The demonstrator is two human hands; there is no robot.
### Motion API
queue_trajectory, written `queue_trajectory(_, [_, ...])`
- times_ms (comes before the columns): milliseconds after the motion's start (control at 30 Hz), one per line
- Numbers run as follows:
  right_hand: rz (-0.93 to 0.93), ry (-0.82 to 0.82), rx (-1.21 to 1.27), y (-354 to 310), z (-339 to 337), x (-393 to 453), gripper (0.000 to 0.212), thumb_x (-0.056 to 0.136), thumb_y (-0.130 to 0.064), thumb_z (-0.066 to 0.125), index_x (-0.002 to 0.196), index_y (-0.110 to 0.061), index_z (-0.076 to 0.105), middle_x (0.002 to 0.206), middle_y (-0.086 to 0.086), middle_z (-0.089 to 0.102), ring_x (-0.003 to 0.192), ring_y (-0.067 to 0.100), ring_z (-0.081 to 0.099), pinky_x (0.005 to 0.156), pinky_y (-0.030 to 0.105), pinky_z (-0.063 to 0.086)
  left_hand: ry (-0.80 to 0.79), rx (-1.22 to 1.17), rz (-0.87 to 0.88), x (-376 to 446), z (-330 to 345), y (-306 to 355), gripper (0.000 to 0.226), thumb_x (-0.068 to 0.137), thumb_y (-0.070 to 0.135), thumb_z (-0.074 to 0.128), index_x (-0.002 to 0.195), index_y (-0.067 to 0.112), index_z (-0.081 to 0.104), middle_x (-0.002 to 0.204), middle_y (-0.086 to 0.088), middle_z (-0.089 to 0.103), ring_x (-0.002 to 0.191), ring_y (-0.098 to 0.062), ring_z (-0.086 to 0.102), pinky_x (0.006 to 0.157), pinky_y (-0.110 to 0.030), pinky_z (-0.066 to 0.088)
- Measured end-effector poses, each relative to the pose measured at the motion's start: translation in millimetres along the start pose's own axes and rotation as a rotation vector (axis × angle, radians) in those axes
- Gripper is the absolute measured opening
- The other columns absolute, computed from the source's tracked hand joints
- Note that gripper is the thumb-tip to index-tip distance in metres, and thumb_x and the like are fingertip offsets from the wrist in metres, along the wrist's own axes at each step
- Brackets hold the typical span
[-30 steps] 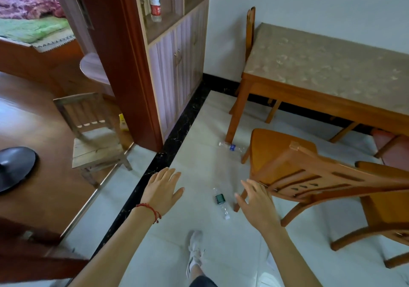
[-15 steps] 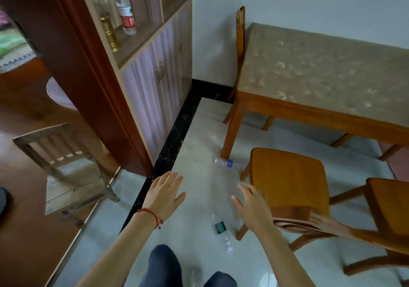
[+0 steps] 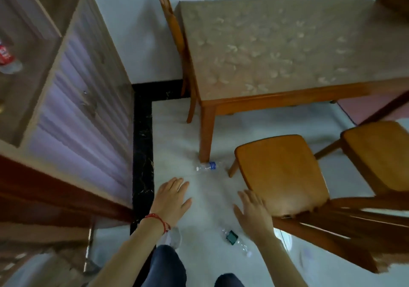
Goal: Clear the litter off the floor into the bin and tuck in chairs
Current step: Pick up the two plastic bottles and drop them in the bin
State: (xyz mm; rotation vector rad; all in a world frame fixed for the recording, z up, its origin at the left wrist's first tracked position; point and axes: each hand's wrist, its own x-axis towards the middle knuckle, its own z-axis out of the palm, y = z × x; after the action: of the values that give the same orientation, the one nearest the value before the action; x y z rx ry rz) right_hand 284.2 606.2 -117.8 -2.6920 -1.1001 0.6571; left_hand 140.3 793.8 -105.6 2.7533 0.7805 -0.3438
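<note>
Both bare hands out in front over the pale tiled floor (image 3: pixel 177 132), palms down, fingers straight and lightly spread, holding nothing: left hand (image 3: pixel 171 198), with a red cord bracelet (image 3: pixel 158 219) at the wrist, above bare tile; right hand (image 3: pixel 254 214) at the near left corner of the closest orange-brown wooden chair (image 3: pixel 281 171), contact with the seat impossible to judge. Two pieces of litter on the floor: a clear plastic bottle with a blue label (image 3: pixel 207 166) lying on its side right at the foot of the front-left leg of the wooden dining table (image 3: pixel 287 96), and a crushed clear plastic bottle with a dark green label (image 3: pixel 235 240) lying just below and left of the right wrist, near the chair's back rail. Closest chair pulled out from the table, seat clear of the table edge, backrest toward the camera. Second wooden chair with the same orange-brown seat (image 3: pixel 378 154) to its right, also standing out from the table. Third wooden chair (image 3: pixel 177 43) at the table's left end, close against it, backrest upright beside the white wall. Patterned beige cover over the tabletop. At left, a tall cabinet with pale ribbed doors (image 3: pixel 84 92), with a bottle with a red label (image 3: pixel 6 58) on its open shelf, blurred. Black marble strip (image 3: pixel 142 154) along the cabinet base. Dark blue trouser knees (image 3: pixel 166 266) at the bottom edge
</note>
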Motion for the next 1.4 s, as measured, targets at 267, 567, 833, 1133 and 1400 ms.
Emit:
queue_trajectory(267, [0.231,0.126,0.104,-40,22,24,0.044,0.092,-0.036,0.049,0.129,-0.012,0.051,0.134,0.008,0.054,0.127,0.026,0.047,0.107,0.039,0.034,-0.040,0.038,0.229,75,-8,-43,0.051,0.076,0.040,0.038,0.098,0.005,0.068,0.098,-0.013,0.071,0.089,-0.028,0.068,0.069,-0.039,0.056])
queue_trajectory(567, [0.354,0.128,0.154,-12,60,39,0.044,0.092,-0.035,0.050,0.130,-0.012,0.050,0.135,0.009,0.052,0.128,0.027,0.045,0.108,0.041,0.032,-0.148,0.048,0.261,117,30,-38,0.053,0.078,0.040,0.037,0.103,0.003,0.066,0.104,-0.017,0.069,0.094,-0.032,0.066,0.073,-0.044,0.055])
queue_trajectory(833, [0.407,0.160,0.150,35,134,59,0.042,0.084,-0.032,0.063,0.120,-0.012,0.057,0.123,0.011,0.062,0.113,0.028,0.059,0.095,0.041,0.046,-0.188,0.010,0.286,147,111,-30,0.056,0.083,0.040,0.034,0.115,0.002,0.059,0.117,-0.020,0.062,0.108,-0.035,0.059,0.085,-0.048,0.049])
queue_trajectory(1133, [0.519,0.202,0.243,93,252,81,0.045,0.087,-0.039,0.045,0.121,-0.012,0.057,0.118,0.008,0.065,0.110,0.025,0.061,0.092,0.037,0.048,-0.131,-0.001,0.399,177,213,-19,0.069,0.094,0.050,0.011,0.121,0.003,0.054,0.124,-0.018,0.059,0.116,-0.033,0.054,0.094,-0.043,0.045])
queue_trajectory(1400, [0.571,0.214,0.303,130,364,107,0.048,0.086,-0.040,0.040,0.117,-0.009,0.059,0.115,0.009,0.066,0.105,0.027,0.063,0.086,0.036,0.050,-0.146,-0.008,0.452,206,327,-21,0.068,0.094,0.050,0.012,0.122,0.003,0.053,0.125,-0.019,0.057,0.117,-0.034,0.051,0.098,-0.034,0.030])
